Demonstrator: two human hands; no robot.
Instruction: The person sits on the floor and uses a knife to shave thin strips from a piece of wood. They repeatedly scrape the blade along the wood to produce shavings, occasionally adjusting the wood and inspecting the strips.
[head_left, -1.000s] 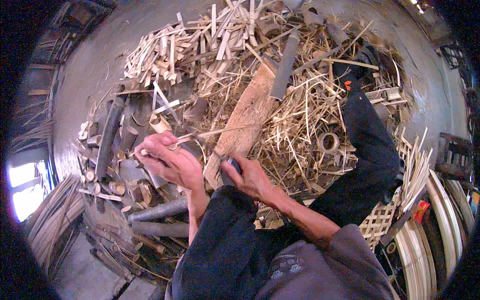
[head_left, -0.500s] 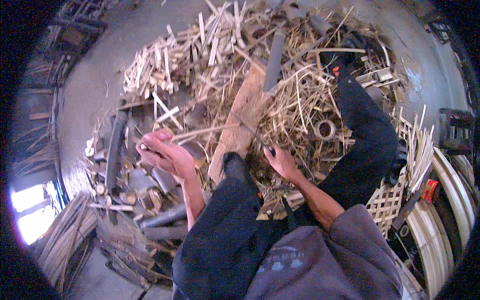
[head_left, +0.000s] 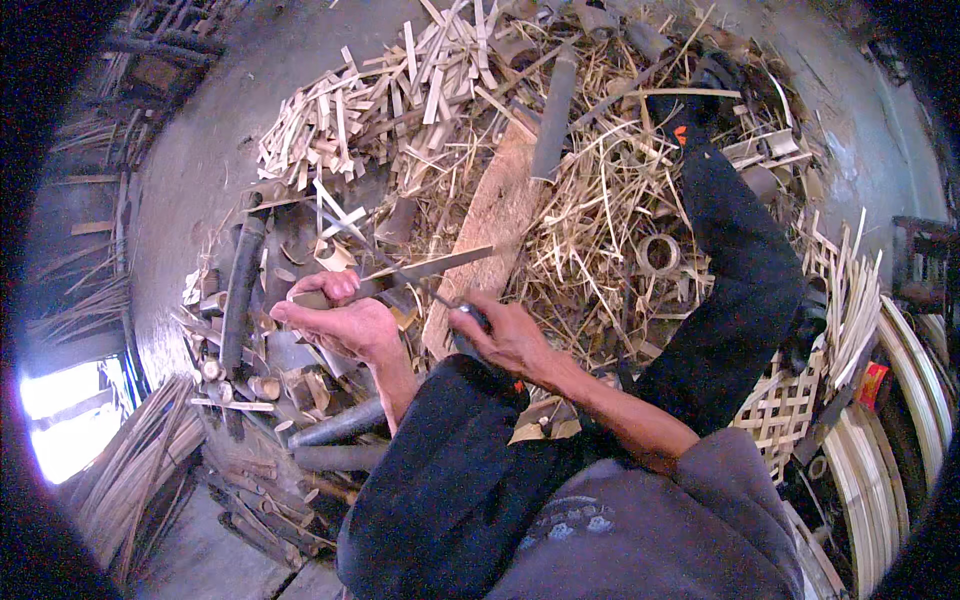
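My left hand (head_left: 345,318) is closed round one end of a bamboo strip (head_left: 445,263), which points right over a reddish wooden plank (head_left: 495,200). My right hand (head_left: 515,345) grips the dark handle of a knife (head_left: 474,317) just above my bent knee. The thin blade slants up and to the left, crossing close to the strip near my left hand; I cannot tell whether they touch. The plank slopes from beside my left leg toward the pile ahead, with a dark bamboo piece (head_left: 553,125) lying on its far end.
Short pale bamboo slats (head_left: 320,135) are heaped at the far left. Curly shavings (head_left: 600,205) and a cut bamboo ring (head_left: 657,255) lie between my legs. Dark bamboo poles (head_left: 240,295) stand at left. A woven bamboo piece (head_left: 780,410) and bundled long strips (head_left: 865,470) are at right.
My right hand has drawn back down and left with the knife, from over the plank to above my knee. The strip in my left hand now shows a broader, darker side.
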